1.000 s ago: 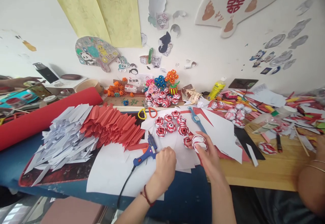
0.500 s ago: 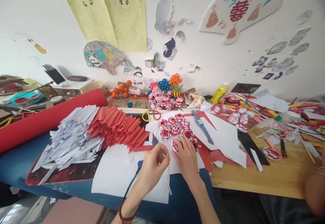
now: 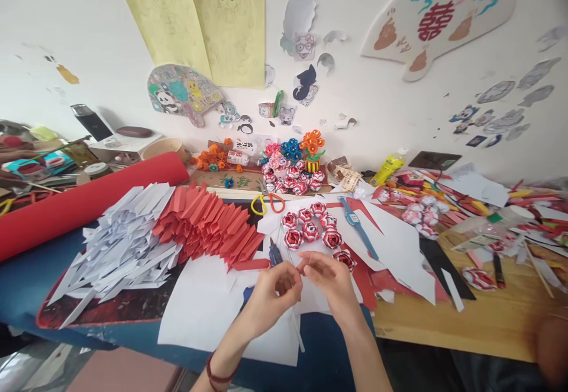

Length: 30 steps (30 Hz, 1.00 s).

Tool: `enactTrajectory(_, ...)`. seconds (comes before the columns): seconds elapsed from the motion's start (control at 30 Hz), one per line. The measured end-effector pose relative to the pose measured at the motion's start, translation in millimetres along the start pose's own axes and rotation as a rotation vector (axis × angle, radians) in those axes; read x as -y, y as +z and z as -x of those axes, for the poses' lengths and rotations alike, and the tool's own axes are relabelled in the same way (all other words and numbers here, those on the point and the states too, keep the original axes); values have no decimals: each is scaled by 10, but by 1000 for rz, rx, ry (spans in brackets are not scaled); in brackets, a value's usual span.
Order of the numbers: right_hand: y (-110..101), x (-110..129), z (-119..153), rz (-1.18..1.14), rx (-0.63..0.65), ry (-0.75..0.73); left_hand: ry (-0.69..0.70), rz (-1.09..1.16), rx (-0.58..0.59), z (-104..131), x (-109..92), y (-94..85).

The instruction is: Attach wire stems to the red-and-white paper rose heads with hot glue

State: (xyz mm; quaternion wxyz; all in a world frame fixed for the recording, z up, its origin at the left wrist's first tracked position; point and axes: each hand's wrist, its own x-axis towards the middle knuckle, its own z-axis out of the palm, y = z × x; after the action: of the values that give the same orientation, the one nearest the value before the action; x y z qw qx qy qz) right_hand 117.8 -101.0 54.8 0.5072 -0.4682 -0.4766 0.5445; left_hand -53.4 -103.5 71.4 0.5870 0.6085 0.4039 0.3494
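Observation:
My left hand [image 3: 275,293] is closed in a pinch above the white paper [image 3: 195,315]; what its fingers hold is too small to make out. Close beside it, my right hand [image 3: 326,276] has thumb and fingertips drawn together near the left fingertips, their contents unclear. Behind my hands stand several red-and-white paper flowers [image 3: 310,231]. A blue glue gun [image 3: 276,254] lies just behind my left hand, partly hidden. Folded red paper strips [image 3: 208,223] and a heap of white strips [image 3: 124,244] lie to the left.
A red roll [image 3: 89,202] lies at the left. Scissors [image 3: 267,203] rest behind the flowers, with a blue watch-like band [image 3: 358,227] to their right. Paper scraps and a bottle [image 3: 389,167] are at the right. Part of another person shows at the right edge.
My right hand has lifted off the front flowers and come to the fingertips of my left hand. One flower that was under my right hand is no longer visible. The view has shifted slightly.

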Motion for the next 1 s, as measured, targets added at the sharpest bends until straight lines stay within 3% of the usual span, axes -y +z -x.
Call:
enactTrajectory(0.13,28,-31,-71,-13,-80,29,-33,-7,35,-32,17,-47)
enactTrajectory(0.27,-7,-64,-97,-14,-68,34,-31,-23,42,-76,87,-74)
enactTrajectory(0.6,-116,63,-152,49,-78,36,81,-167,-148,-96,79,81)
enactTrajectory(1.0,-223,126,-173,84,-95,-6,134,-222,-139,-54,-8,129)
